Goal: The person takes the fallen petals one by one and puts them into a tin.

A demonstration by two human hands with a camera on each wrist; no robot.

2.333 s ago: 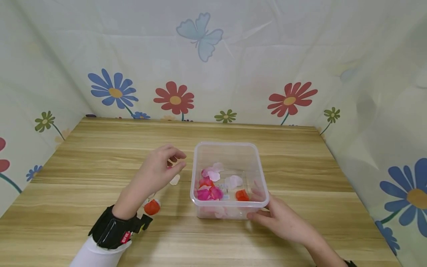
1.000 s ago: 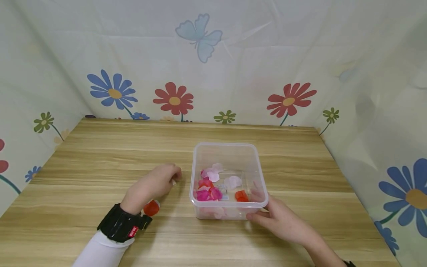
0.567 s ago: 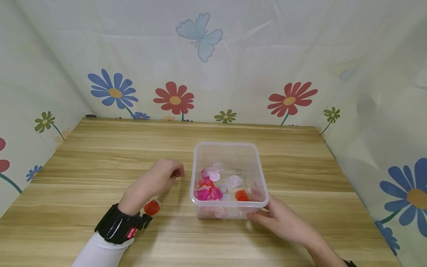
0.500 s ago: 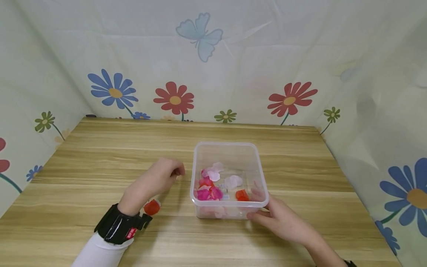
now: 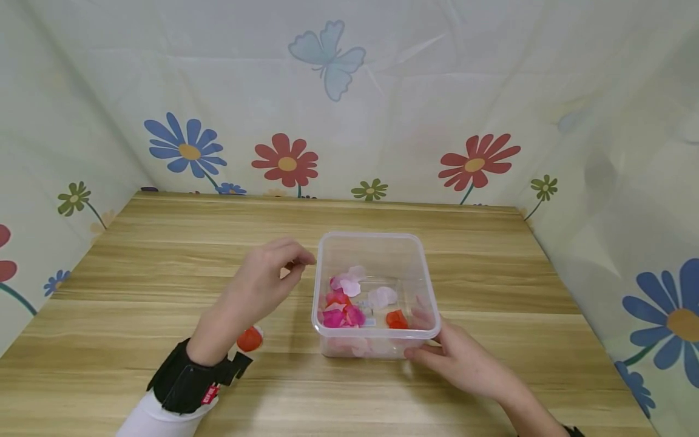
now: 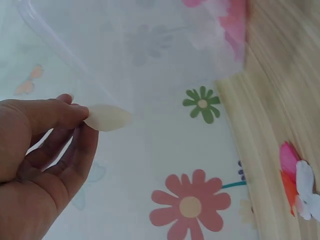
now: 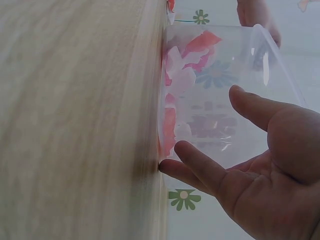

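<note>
Between thumb and fingertips, my left hand (image 5: 267, 276) pinches a cream-white petal (image 6: 109, 117), which shows clearly in the left wrist view. That hand is raised just left of the rim of a clear plastic box (image 5: 377, 333). Inside the box lie several loose petals: magenta ones (image 5: 344, 316), pale pink ones (image 5: 382, 297) and a red one (image 5: 396, 319). My right hand (image 5: 464, 364) rests against the box's near right corner, thumb at the front wall and fairly straight, spread fingers (image 7: 200, 162) along the side.
On the wooden table (image 5: 306, 394), a red petal (image 5: 250, 339) lies beside my left wrist. The left wrist view shows pink, orange and white petals (image 6: 306, 182) bunched there. Floral curtain (image 5: 404, 121) encloses the table's back and sides.
My left hand went down to the table left of the box and picked up the cream-white petal. It has since risen toward the box rim. The right hand and box stay put.
</note>
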